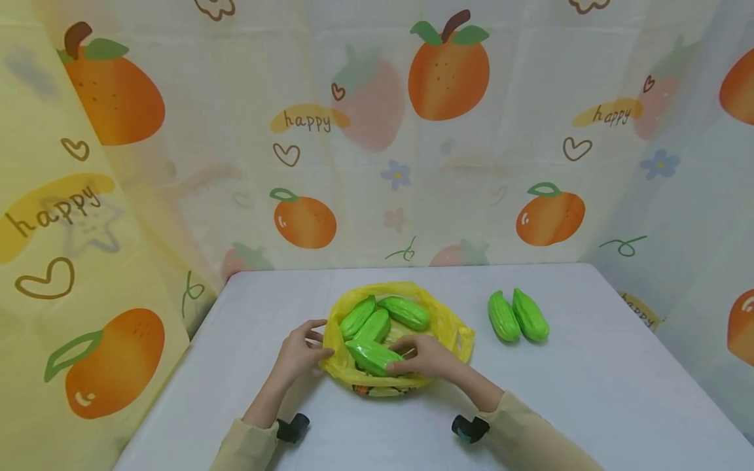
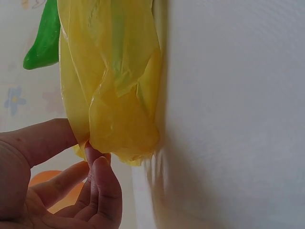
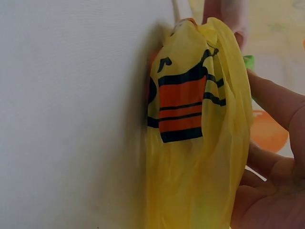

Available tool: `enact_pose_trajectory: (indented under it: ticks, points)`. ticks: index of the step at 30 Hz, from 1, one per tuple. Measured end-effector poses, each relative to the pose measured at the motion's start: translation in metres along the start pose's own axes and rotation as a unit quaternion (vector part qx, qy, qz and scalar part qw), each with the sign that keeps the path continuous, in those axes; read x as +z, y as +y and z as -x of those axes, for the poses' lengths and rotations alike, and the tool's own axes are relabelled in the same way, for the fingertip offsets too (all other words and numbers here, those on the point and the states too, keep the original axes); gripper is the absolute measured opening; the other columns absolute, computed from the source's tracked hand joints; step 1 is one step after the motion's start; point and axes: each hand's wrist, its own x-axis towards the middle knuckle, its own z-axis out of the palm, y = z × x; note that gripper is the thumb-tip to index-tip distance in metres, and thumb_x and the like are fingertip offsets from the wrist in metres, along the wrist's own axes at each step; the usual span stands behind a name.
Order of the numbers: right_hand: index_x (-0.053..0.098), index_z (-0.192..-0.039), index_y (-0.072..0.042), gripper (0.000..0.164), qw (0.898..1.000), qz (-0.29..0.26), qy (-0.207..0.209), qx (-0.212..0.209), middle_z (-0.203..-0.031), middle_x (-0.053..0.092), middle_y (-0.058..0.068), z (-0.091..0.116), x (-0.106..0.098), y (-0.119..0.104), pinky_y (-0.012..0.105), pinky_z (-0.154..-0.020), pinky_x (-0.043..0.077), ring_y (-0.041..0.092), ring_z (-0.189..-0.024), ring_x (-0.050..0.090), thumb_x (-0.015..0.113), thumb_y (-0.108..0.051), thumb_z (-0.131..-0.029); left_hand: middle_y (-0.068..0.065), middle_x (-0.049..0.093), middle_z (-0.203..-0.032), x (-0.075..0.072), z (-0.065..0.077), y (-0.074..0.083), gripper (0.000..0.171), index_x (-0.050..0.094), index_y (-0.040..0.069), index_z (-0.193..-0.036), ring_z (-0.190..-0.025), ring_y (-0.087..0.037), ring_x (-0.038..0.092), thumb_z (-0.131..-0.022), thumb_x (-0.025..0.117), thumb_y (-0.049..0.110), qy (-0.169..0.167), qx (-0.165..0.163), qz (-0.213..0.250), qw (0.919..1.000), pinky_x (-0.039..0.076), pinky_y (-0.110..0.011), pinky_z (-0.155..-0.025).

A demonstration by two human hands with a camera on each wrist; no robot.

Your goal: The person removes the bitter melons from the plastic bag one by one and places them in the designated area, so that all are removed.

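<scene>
A yellow plastic bag (image 1: pixel 344 307) lies with its mouth rolled wide on the table, several green ridged gourds inside it. At the bag's left rim, my left hand (image 1: pixel 297 350) pinches the thin plastic between thumb and fingers; the left wrist view shows the hand (image 2: pixel 71 186) at a gathered fold. My right hand (image 1: pixel 430 356) reaches over the right side of the opening and grips the right end of the nearest gourd (image 1: pixel 371 356). That gourd lies slanted across the front of the opening. In the right wrist view, the bag wall hides most of it.
Two more green gourds, one on the left (image 1: pixel 503 316) and one on the right (image 1: pixel 530 315), lie side by side on the white table (image 1: pixel 589 386), right of the bag. A fruit-print curtain (image 1: pixel 377 196) hangs behind the table and along its sides.
</scene>
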Motion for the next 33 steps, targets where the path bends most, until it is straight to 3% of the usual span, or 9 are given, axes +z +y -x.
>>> enact_pose_trajectory:
  ticks: [13, 21, 33]
  points:
    - [0.063, -0.119, -0.01, 0.05, 0.999, -0.025, 0.031, 0.008, -0.116, 0.066, 0.011, 0.001, -0.018, -0.001, 0.034, -0.076, 0.055, 0.028, -0.102, 0.064, 0.072, -0.04, -0.081, -0.013, 0.063, -0.103, 0.001, -0.001, 0.001, 0.062, 0.055, 0.011, -0.13, -0.08, -0.02, 0.06, -0.073, 0.078, 0.012, -0.003, -0.002, -0.006, 1.0, 0.051, -0.03, -0.062]
    - [0.062, -0.122, -0.01, 0.051, 0.997, -0.031, 0.063, 0.021, -0.12, 0.064, 0.01, 0.004, -0.034, -0.001, 0.036, -0.081, 0.054, 0.029, -0.105, 0.063, 0.072, -0.04, -0.081, -0.013, 0.062, -0.103, 0.0, -0.001, 0.001, 0.062, 0.055, 0.012, -0.13, -0.08, -0.019, 0.061, -0.073, 0.078, 0.011, -0.004, -0.007, -0.003, 1.0, 0.052, -0.029, -0.062]
    - [0.061, -0.123, -0.004, 0.055, 0.995, -0.052, 0.083, 0.02, -0.12, 0.063, 0.015, 0.01, -0.056, 0.006, 0.032, -0.075, 0.056, 0.027, -0.102, 0.065, 0.072, -0.038, -0.082, -0.013, 0.062, -0.104, 0.001, -0.002, 0.002, 0.062, 0.054, 0.012, -0.131, -0.08, -0.018, 0.061, -0.073, 0.078, 0.011, -0.007, -0.01, 0.001, 0.9999, 0.052, -0.029, -0.062]
